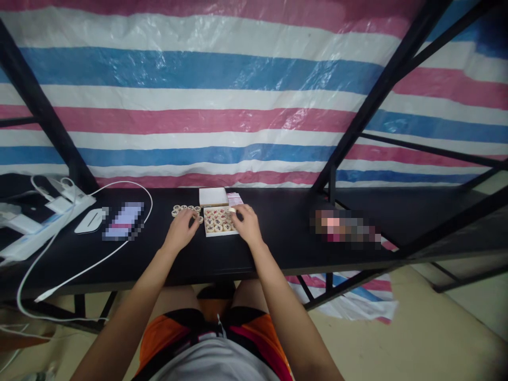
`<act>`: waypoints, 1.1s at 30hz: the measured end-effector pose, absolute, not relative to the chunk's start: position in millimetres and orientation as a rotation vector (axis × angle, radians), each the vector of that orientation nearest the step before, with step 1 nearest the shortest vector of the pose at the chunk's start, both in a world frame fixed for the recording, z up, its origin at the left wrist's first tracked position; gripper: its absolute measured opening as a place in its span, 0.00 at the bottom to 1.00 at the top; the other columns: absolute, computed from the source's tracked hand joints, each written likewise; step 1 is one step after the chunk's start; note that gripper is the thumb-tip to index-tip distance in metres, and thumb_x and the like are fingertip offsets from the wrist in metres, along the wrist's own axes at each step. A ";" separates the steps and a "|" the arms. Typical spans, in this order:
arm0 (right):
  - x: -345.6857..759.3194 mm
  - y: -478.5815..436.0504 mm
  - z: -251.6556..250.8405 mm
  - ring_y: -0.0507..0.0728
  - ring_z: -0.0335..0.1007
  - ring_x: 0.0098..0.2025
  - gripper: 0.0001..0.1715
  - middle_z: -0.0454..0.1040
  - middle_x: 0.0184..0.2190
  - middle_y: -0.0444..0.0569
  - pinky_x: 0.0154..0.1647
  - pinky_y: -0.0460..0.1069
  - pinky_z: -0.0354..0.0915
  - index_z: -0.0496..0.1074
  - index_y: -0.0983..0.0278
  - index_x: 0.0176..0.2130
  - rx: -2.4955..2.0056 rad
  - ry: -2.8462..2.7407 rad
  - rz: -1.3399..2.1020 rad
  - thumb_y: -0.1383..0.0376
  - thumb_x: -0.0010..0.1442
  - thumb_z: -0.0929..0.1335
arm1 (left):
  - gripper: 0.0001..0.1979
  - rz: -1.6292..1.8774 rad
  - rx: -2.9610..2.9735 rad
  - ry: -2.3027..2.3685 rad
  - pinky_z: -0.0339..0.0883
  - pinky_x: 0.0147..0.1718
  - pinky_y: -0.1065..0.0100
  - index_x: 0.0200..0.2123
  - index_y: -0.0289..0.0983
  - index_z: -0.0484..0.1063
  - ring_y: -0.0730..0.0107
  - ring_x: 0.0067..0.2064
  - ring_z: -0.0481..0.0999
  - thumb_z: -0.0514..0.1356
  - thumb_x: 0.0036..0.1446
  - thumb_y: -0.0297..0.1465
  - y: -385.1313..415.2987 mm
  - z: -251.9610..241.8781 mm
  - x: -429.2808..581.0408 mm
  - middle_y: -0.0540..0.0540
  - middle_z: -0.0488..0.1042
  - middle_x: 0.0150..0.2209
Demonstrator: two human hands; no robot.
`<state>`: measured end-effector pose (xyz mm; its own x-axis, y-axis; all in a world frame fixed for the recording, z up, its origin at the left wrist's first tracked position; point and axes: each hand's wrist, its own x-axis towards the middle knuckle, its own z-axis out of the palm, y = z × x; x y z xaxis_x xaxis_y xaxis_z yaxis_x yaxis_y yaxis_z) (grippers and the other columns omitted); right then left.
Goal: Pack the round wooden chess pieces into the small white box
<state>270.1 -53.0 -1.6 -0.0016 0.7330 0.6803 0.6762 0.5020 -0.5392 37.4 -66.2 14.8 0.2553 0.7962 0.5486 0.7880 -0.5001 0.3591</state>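
A small open box (220,233) holds several round wooden game pieces with red and dark markings. It lies on a black table (278,243). My left hand (181,228) rests just left of the box, fingers curled at a loose piece near the box's left edge. More loose pieces (183,209) sit in a row behind that hand. My right hand (246,222) is at the box's right edge, pinching one pale piece (232,210) between fingertips. The box's lid (213,196) lies flat behind the box, beside a pink card (235,199).
On the table's left are a white power strip (43,225) with plugs and cables, a white mouse (89,220) and a blurred phone-like item (124,220). A blurred object (345,226) lies to the right. Black metal frame bars (381,90) rise on both sides before a striped tarp.
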 end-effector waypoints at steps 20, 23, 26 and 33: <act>277.1 -49.9 -9.6 0.57 0.66 0.41 0.10 0.73 0.35 0.47 0.47 0.52 0.61 0.75 0.60 0.30 -1.286 -1.839 0.300 0.71 0.51 0.65 | 0.21 0.559 2.211 2.314 0.64 0.48 0.54 0.53 0.34 0.67 0.49 0.54 0.64 0.51 0.57 0.32 -59.4 4.0 22.2 0.36 0.65 0.55; 276.5 -50.6 -8.5 0.57 0.66 0.41 0.09 0.73 0.36 0.47 0.47 0.51 0.61 0.74 0.61 0.30 -1.277 -1.842 0.276 0.70 0.52 0.64 | 0.21 0.546 2.218 2.322 0.64 0.47 0.54 0.53 0.34 0.67 0.49 0.53 0.65 0.51 0.57 0.33 -59.2 3.9 22.5 0.36 0.66 0.54; 275.2 -51.1 -7.6 0.56 0.65 0.40 0.10 0.74 0.35 0.47 0.46 0.51 0.61 0.75 0.61 0.30 -1.258 -1.889 0.273 0.70 0.53 0.64 | 0.22 0.543 2.222 2.336 0.64 0.46 0.54 0.54 0.34 0.66 0.49 0.52 0.66 0.51 0.57 0.33 -59.4 5.0 22.7 0.35 0.67 0.52; 273.7 -52.4 -6.1 0.56 0.65 0.39 0.17 0.76 0.34 0.45 0.45 0.50 0.61 0.76 0.61 0.34 -1.188 -1.964 0.327 0.74 0.51 0.62 | 0.23 0.547 2.186 2.396 0.64 0.46 0.55 0.55 0.34 0.66 0.49 0.52 0.65 0.50 0.57 0.32 -60.8 9.1 21.0 0.33 0.65 0.54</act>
